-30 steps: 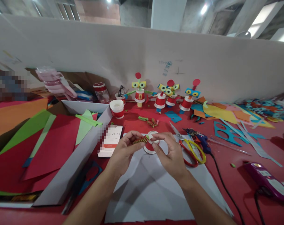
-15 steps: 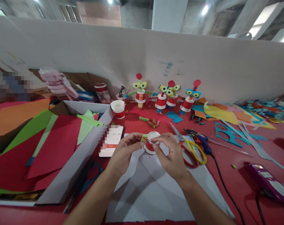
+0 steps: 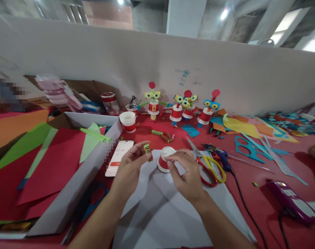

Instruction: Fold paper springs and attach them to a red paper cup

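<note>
My left hand (image 3: 130,166) pinches a folded paper spring (image 3: 147,149) in green and brown, raised left of a red and white paper cup (image 3: 163,162). The cup stands upside down on a white sheet (image 3: 162,214). My right hand (image 3: 186,173) is in front of the cup's right side, its thumb and index finger closed together. Whether something small is between those fingertips, or whether they touch the cup, I cannot tell. Scissors (image 3: 204,162) with red and yellow handles lie right of this hand. Another paper spring (image 3: 157,132) rests behind the cup.
Several paper-cup figures (image 3: 153,107) stand along the white partition (image 3: 95,55). Stacked cups (image 3: 127,121) and a phone (image 3: 118,155) are on the left, beside a box (image 3: 69,193) of coloured paper. A glue gun (image 3: 225,160) with its cord, paper scraps (image 3: 248,148) and a purple device (image 3: 292,200) lie right.
My left hand has moved left, away from the cup, carrying the paper spring. My right hand stays by the cup's right side, slightly lower. The view has shifted a little.
</note>
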`<action>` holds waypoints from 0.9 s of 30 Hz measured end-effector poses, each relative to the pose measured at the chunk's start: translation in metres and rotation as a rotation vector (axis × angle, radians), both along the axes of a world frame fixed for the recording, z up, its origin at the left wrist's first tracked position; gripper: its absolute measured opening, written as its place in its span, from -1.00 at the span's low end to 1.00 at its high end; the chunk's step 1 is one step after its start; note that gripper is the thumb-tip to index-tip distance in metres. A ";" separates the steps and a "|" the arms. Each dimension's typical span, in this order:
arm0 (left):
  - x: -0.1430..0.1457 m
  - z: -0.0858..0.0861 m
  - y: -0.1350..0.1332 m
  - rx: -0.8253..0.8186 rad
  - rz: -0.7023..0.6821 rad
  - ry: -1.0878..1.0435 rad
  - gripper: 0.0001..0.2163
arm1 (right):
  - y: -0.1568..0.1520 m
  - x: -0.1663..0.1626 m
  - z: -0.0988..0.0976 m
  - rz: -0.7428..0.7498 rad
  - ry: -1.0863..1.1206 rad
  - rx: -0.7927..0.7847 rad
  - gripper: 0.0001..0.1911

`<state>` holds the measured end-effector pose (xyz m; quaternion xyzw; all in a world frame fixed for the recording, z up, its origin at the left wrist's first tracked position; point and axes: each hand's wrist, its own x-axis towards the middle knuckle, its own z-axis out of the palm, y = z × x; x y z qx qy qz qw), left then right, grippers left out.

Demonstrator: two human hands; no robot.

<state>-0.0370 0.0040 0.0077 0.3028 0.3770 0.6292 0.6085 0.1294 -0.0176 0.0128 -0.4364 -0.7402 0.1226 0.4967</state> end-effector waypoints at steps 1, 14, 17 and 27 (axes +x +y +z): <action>-0.001 0.001 0.000 0.001 -0.003 0.005 -0.67 | -0.001 -0.001 0.000 0.000 -0.009 0.003 -0.86; -0.006 -0.007 0.012 -0.039 0.092 -0.077 -0.68 | -0.014 -0.008 0.003 -0.028 0.008 -0.034 -0.83; -0.010 -0.008 0.016 0.002 0.122 -0.142 -0.69 | -0.034 -0.004 0.002 0.038 -0.072 -0.019 -0.80; -0.010 0.001 0.008 -0.060 -0.084 -0.285 -0.67 | -0.068 0.072 -0.022 -0.272 -0.215 -0.044 -0.84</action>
